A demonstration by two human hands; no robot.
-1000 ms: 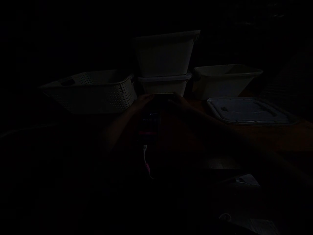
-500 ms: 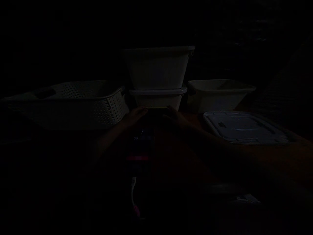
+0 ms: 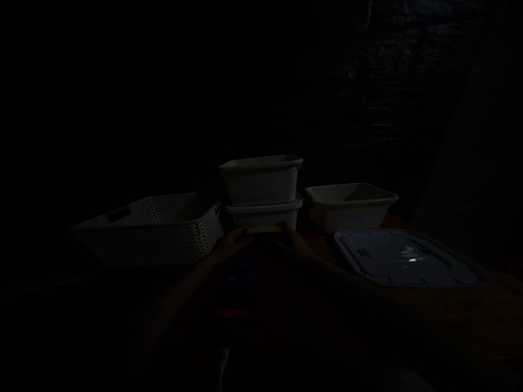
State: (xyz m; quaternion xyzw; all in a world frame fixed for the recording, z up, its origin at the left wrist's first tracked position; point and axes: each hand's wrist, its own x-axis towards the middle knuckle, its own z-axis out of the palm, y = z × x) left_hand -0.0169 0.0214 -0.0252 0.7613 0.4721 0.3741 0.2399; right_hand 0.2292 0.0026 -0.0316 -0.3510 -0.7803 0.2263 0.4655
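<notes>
The view is very dark. My left hand (image 3: 232, 243) and my right hand (image 3: 295, 245) are closed on opposite ends of a dark object with a yellowish top (image 3: 265, 230), whose kind I cannot make out. It is right in front of two stacked pale tubs, the upper tub (image 3: 261, 184) resting on the lidded lower tub (image 3: 265, 215). Nearer to me, below the hands, lies a phone (image 3: 236, 296) with a dim lit screen. A white cable (image 3: 223, 359) runs from its near end.
To the left stands a pale basket (image 3: 143, 242) with perforated sides. On the right is another open pale tub (image 3: 347, 215), with a flat lid (image 3: 408, 258) lying in front of it on the reddish-brown table (image 3: 461, 310). Shiny crinkled sheeting (image 3: 379, 125) hangs behind.
The camera has tilted up, so the tubs, basket, lid and hands sit lower in view. The held object's top now shows yellowish, and a bright glint has appeared on the lid.
</notes>
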